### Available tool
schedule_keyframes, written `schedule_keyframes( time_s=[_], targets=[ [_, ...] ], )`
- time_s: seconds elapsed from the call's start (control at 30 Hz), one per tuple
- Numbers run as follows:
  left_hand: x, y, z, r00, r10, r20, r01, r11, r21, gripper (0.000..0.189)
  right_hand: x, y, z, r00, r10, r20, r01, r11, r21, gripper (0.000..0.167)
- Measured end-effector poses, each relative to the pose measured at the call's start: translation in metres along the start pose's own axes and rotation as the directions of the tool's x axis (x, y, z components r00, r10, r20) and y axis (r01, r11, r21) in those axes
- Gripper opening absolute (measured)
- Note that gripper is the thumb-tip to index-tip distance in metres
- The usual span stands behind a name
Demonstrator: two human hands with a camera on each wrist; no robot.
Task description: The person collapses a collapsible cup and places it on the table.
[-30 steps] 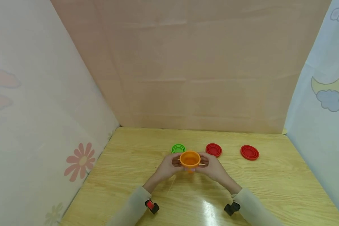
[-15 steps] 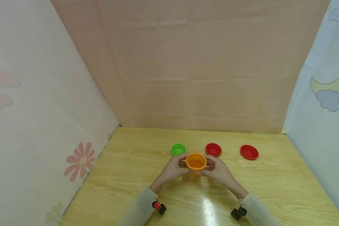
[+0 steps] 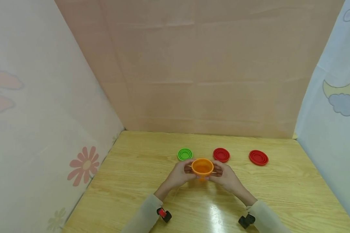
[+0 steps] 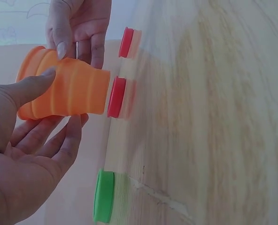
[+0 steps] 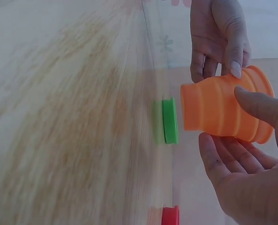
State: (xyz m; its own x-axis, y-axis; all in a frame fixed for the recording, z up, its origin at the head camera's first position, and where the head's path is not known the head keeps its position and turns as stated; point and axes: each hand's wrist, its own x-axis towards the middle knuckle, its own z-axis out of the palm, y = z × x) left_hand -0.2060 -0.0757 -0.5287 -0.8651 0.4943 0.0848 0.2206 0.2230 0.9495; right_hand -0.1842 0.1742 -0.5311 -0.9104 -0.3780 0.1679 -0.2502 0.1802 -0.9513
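An orange collapsible cup (image 3: 202, 166), expanded into stepped rings, is held mouth up above the table between both hands. My left hand (image 3: 179, 174) grips its left side, thumb on the near wall and fingers behind. From the other side my right hand (image 3: 226, 177) grips it in the same way. The left wrist view shows the ribbed wall of the orange cup (image 4: 68, 89) with a thumb of each hand on it. In the right wrist view the narrow base of the cup (image 5: 191, 108) points toward the tabletop, apart from it.
Beyond the hands, a flattened green collapsible cup (image 3: 185, 154) lies on the wooden table (image 3: 128, 181). To its right lie two flattened red collapsible cups, a middle red cup (image 3: 221, 155) and a right red cup (image 3: 258, 157). A beige backdrop (image 3: 204, 71) rises behind the table.
Both hands have moved slightly right and toward the person with the orange cup, mostly in the first half second. Their grip looks the same. The green and red cups stay in place.
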Motion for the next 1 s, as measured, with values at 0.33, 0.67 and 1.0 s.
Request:
schedule_keyframes(
  time_s=[0.33, 0.67, 1.0],
  targets=[
    [-0.002, 0.002, -0.004, 0.999, -0.031, 0.033, 0.034, 0.994, -0.103, 0.049, -0.001, -0.011, 0.003, 0.998, 0.063, 0.001, -0.063, 0.998, -0.013, 0.064],
    [-0.001, -0.002, -0.005, 0.983, -0.175, 0.05, 0.182, 0.955, -0.236, 0.041, 0.0, -0.019, 0.007, 0.986, 0.167, -0.018, -0.166, 0.984, 0.06, 0.065],
    [-0.001, -0.005, -0.004, 0.97, -0.229, 0.08, 0.242, 0.935, -0.259, 0.041, -0.001, -0.016, 0.009, 0.972, 0.232, -0.031, -0.225, 0.964, 0.144, 0.067]
  ],
)
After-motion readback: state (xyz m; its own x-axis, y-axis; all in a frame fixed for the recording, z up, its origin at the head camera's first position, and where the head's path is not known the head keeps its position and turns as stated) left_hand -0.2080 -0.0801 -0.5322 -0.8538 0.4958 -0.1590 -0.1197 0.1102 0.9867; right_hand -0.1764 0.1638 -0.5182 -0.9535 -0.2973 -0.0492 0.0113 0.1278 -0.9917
